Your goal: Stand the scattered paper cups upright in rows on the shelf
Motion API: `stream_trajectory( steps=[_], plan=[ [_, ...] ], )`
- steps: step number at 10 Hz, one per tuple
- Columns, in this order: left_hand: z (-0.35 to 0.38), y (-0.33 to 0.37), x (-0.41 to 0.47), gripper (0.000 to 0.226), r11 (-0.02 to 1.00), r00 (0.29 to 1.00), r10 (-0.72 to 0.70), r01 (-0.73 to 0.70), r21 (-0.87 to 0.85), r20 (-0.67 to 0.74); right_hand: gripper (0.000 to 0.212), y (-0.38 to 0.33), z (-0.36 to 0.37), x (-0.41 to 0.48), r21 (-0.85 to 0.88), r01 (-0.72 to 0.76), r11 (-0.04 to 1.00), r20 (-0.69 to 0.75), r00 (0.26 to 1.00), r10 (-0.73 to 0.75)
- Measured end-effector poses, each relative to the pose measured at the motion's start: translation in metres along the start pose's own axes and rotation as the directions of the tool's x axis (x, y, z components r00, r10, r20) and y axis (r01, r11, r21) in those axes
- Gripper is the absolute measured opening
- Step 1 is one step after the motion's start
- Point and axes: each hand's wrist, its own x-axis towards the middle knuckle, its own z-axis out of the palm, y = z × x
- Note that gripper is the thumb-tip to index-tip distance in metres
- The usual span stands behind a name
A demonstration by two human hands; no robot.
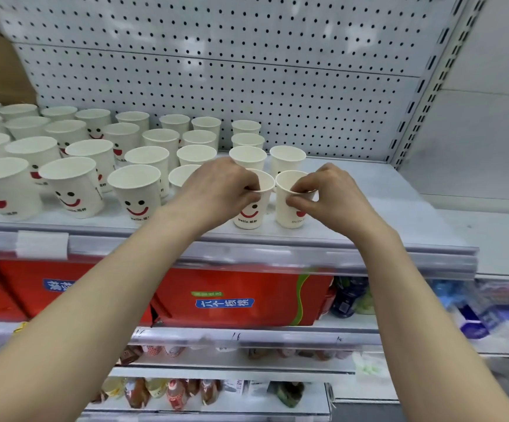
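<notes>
- Pinching with thumb and fingertips, the left hand [220, 190] has its grip on the near rim of one paper cup [252, 208], lower centre of the frame.
- The right hand [323, 193] has the same pinching grip on the rim of a second cup [288, 208], just beside the first.
- Both held cups stand upright on the shelf [384, 190], at its front edge.
- Behind them and to the left, more cups [134, 190] stand upright in rough rows reaching the left edge of the frame.
- About twenty-eight cups in all, counting the two held.
- A white pegboard panel [247, 71] backs the shelf, and a clear price rail [247, 254] fronts it.
- Below sit at least two red cartons [238, 296]; lower still are blurred bottles [177, 391].
</notes>
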Motion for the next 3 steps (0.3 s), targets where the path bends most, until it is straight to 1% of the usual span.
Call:
stream_trajectory(
  steps=[1, 2, 3],
  plan=[
    [0.0004, -0.0019, 0.0019, 0.015, 1.0, 1.0, -0.003, 0.003, -0.02, 0.015, 0.021, 0.0001, 0.0041, 0.0037, 0.02, -0.01, 1.0, 0.014, 1.0, 0.01],
    [0.0024, -0.0008, 0.002, 0.017, 1.0, 1.0, -0.001, 0.001, -0.008, 0.021, 0.02, -0.0007, 0.0067, 0.0047, 0.001, 0.007, 1.0, 0.025, 1.0, -0.007],
    [-0.0009, -0.008, -0.0023, 0.025, 0.998, 0.998, -0.004, 0.0, -0.064, -0.057, 0.015, -0.0001, -0.0019, 0.0028, 0.084, 0.008, 0.996, -0.003, 1.0, -0.008]
  ],
)
